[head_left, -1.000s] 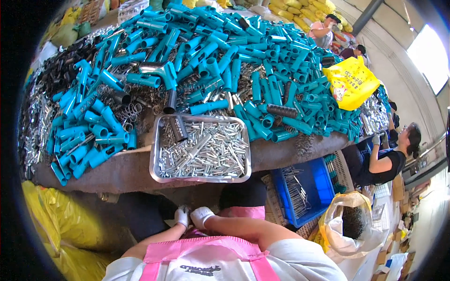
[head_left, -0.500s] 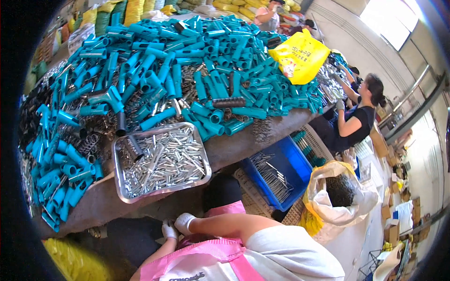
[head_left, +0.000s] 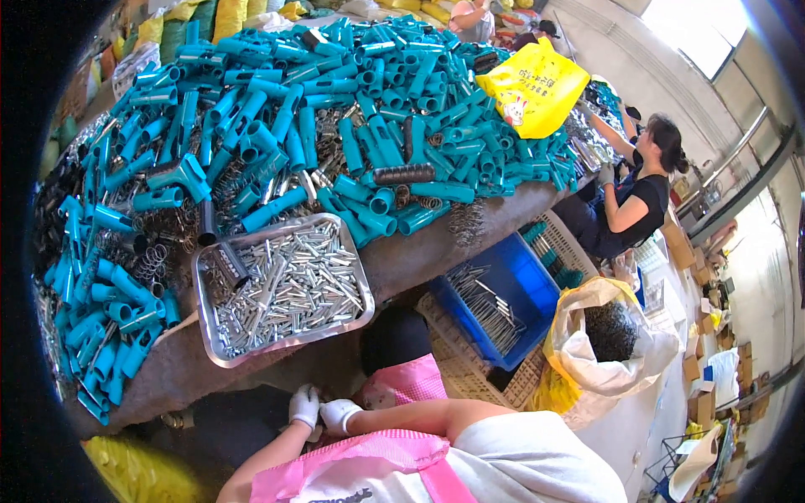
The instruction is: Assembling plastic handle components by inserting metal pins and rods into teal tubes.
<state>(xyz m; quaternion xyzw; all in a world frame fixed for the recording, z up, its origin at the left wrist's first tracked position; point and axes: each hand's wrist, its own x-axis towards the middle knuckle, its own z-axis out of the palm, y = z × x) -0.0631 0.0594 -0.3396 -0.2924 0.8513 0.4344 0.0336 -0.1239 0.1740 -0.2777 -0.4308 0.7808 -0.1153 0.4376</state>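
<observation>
Holding our white-gloved left hand (head_left: 303, 406) and right hand (head_left: 340, 414) pressed together, grip unclear, we are facing the rectangular metal tray of silver pins (head_left: 220, 356) directly ahead, the left nearer.

Gloved left hand (head_left: 304, 406) and right hand (head_left: 339, 414) together, low, forearms bare

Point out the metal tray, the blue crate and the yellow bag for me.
metal tray (head_left: 220, 356): head view, lower left rim.
blue crate (head_left: 537, 289): head view, bare inner wall.
yellow bag (head_left: 537, 88): head view, middle of its face.
</observation>
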